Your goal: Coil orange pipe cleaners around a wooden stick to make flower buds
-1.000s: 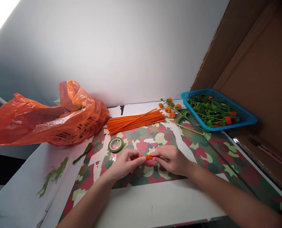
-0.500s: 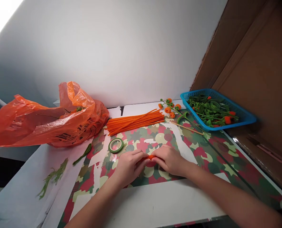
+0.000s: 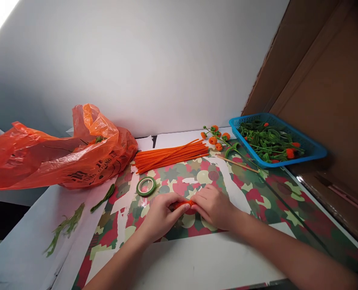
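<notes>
My left hand point(image 3: 161, 212) and my right hand point(image 3: 212, 205) meet over the patterned table mat point(image 3: 257, 193), fingers pinched together. Between them they grip a small coiled orange pipe cleaner point(image 3: 183, 204), mostly hidden by the fingers. A roll of green tape point(image 3: 146, 186) lies just beyond my left hand. Farther back rests a bundle of straight orange pipe cleaners point(image 3: 171, 154).
A crumpled orange plastic bag point(image 3: 61, 155) fills the back left. A blue basket point(image 3: 310, 148) at the back right holds green stems with orange pompoms; finished orange flowers point(image 3: 217, 138) and a wooden stick point(image 3: 239, 163) lie beside it. Green scraps point(image 3: 66, 225) sit on white paper left. Cardboard wall right.
Both hands have drawn slightly closer to me and lower on the mat, still working the orange coil between the fingertips. The view has shifted a little.
</notes>
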`<state>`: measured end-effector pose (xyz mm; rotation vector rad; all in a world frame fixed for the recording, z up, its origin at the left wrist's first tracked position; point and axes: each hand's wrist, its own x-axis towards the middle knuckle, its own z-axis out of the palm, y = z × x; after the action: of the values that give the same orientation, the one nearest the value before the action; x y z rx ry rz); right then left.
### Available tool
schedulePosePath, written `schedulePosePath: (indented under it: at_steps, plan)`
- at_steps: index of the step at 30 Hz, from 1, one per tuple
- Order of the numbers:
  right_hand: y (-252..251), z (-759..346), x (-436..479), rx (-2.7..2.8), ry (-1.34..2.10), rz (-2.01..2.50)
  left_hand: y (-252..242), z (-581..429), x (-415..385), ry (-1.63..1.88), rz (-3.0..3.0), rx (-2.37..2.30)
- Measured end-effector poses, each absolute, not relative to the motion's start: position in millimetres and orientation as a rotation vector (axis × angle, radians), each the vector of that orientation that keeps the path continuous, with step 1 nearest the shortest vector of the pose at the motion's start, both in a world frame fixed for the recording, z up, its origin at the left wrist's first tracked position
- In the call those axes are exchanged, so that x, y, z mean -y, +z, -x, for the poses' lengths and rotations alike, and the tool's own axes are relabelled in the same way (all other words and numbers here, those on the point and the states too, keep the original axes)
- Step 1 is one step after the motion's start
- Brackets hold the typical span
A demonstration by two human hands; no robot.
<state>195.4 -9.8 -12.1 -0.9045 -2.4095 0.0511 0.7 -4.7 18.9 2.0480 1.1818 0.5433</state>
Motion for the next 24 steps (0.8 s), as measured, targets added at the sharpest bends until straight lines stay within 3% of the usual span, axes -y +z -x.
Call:
schedulePosePath:
  at_steps: [4, 9, 24]
  plan:
    - [-3, -199, 10, 2.393, 0.374, 0.994, 7, -2, 6, 0.762, -2.496, -1.141]
    - [4, -203, 9, 2.394, 0.528, 1.079, 2, -3, 6, 0.895, -2.837, -1.063]
    - [-6, -205, 8, 2.414, 0.514, 1.019, 9, -6, 7, 0.578, -2.020, -1.153]
